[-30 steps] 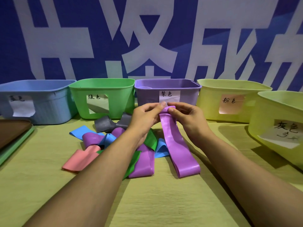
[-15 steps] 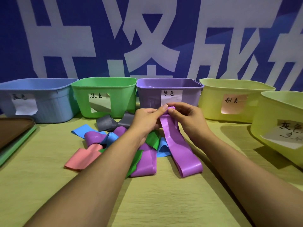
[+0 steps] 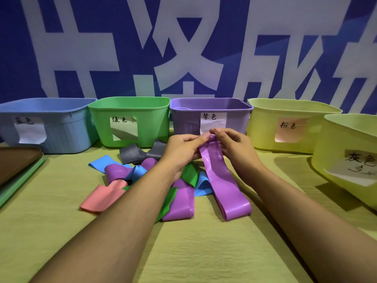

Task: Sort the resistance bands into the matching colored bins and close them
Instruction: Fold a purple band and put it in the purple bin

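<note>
My left hand [image 3: 181,150] and my right hand [image 3: 234,146] both pinch the top end of a long purple band [image 3: 222,184]; its lower loop lies on the table. The hands are just in front of the purple bin [image 3: 187,121]. Under my left forearm lies a pile of bands: pink [image 3: 102,199], blue [image 3: 102,163], another purple band [image 3: 179,207], green [image 3: 189,173] and grey [image 3: 130,156]. The blue bin [image 3: 67,127], green bin [image 3: 153,121] and two yellow bins, one with a pink label [image 3: 263,129], one with a grey-word label [image 3: 326,160], stand open.
A stack of lids [image 3: 18,170], brown on top of green, lies at the left table edge. A blue wall banner with white characters rises behind the bins. The yellow-green tabletop [image 3: 204,252] stretches toward me.
My two hands have kept their pinch on the purple band's top end and barely shifted; the band's lower loop stays on the table.
</note>
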Demonstrator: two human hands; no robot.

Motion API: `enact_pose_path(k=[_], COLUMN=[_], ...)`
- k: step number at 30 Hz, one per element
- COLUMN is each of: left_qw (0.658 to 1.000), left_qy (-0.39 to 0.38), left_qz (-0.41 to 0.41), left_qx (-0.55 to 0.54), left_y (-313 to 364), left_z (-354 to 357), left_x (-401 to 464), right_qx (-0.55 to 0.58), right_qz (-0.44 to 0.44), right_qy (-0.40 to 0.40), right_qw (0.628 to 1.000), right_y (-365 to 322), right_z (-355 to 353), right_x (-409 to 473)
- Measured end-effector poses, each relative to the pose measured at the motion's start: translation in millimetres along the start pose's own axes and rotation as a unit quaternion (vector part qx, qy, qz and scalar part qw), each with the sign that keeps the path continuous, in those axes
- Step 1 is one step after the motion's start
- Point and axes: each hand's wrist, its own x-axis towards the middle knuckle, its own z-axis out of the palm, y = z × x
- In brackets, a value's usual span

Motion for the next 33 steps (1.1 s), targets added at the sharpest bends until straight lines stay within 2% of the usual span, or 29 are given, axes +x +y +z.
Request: enact_pose_path(k=[6,14,24,33], left_qw=[1.0,0.999,0.999,0.998], left_qy=[-0.007,-0.022,-0.026,-0.033], left_qz=[0.007,0.024,0.041,0.017], left_qx=[-0.007,-0.018,-0.017,-0.052], left_y=[0.1,-2.0,0.7,3.4], left_z=[1.0,0.2,-2.7,-2.7], left_x=[0.2,0.6,0.7,-0.3], right_qx=[-0.084,-0.091,-0.032,0.034], right_qz=[0.053,0.045,0.038,0.04], right_qy=[0.037,0.04,-0.022,-0.05], right_qw=[0.994,0.994,0.999,0.997], right_y=[-3.9,-5.7,-2.2,-3.6], right_z=[-1.4,-1.8,-5.2,-7.3], right_x=[-2.5,-4.4,-1.3,0.6])
